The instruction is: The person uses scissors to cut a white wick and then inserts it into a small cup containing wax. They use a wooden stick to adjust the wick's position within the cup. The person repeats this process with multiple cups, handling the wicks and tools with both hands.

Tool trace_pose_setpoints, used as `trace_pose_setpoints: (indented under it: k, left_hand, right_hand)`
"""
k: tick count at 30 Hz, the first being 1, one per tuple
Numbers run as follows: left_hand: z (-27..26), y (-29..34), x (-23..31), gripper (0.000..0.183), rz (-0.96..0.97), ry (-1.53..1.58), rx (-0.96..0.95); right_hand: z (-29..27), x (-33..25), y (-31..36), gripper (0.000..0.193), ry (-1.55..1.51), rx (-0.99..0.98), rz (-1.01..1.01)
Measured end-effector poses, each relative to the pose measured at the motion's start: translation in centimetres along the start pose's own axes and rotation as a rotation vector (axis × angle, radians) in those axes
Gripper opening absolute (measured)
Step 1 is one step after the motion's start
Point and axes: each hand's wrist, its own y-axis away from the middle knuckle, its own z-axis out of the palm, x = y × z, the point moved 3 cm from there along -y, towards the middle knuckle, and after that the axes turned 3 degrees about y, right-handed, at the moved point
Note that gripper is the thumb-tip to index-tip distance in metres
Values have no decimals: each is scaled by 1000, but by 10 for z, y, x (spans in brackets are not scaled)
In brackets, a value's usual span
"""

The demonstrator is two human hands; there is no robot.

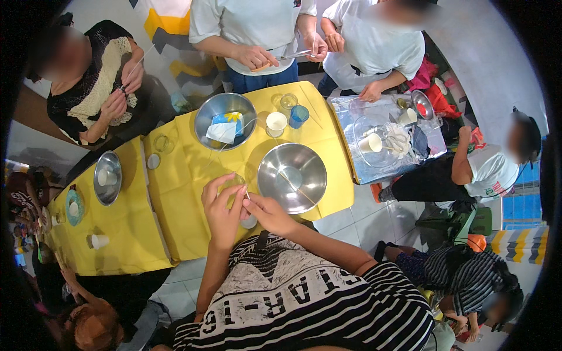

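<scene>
- Two o'clock from the person's left hand [223, 206]: a large bowl [310, 169] of smooth, shiny metal, a matt, wooden-looking stick [298, 188] across it.
- Twelve: a second bowl [206, 111], glossy metal too, with a plastic-looking packet [234, 116] inside.
- One: a matt, paper-looking cup [276, 121]; a see-through blue tumbler [298, 117], glass or plastic, I can't tell.
- Farther at two: crinkled, bright foil [366, 174].
- Under both bowls: a smooth, creased yellow cover [187, 205].
- Five: a striped cloth shirt [374, 304].
- Three: glossy floor tiles [372, 234].

Shared indoor workroom, exact trade undetermined; people [249, 26] stand along the edges of a yellow-covered table [190, 219]; steel bowl [276, 190] near its right edge; foil-covered table [380, 171], bearing a paper cup [408, 117], just beyond that edge; tiled floor [339, 222].
</scene>
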Motion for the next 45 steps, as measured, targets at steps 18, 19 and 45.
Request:
trace_pose_setpoints:
  k: [18,19,45]
  left_hand:
    - [1,10,3,8,-13,-8,-21]
    - [1,10,3,8,-11,-11,-22]
    - [6,8,6,8,-21,-14,-34]
  right_hand:
    - [1,3,9,33,-20,6,-3]
    - [0,2,9,33,-16,8,-2]
    - [-7,-6,9,34,27,20,25]
